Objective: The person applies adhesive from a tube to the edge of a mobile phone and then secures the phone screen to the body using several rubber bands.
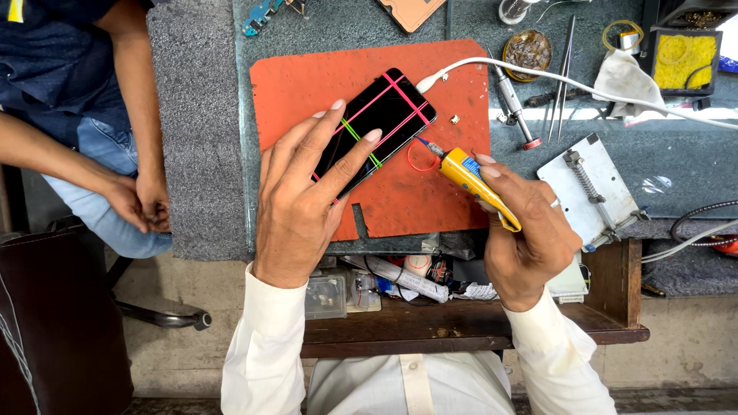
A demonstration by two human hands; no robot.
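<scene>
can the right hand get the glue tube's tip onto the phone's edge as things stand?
Probably yes. The right hand holds the yellow tube with its nozzle pointing at the phone, near its right edge. Nothing lies between them; the left hand presses the phone from the other side.

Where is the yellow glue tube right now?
In the head view, the yellow glue tube is in the right hand, right of centre over the orange mat, its nozzle near the banded phone.

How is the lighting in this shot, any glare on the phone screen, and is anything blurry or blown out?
In the head view, light is even and soft, with only faint shadows under the left hand and right hand. The phone screen reads dark with no strong glare. The hands and yellow tube are sharp. The white cable looks nearly blown out, and the frame edges bend slightly from a wide lens.
</scene>
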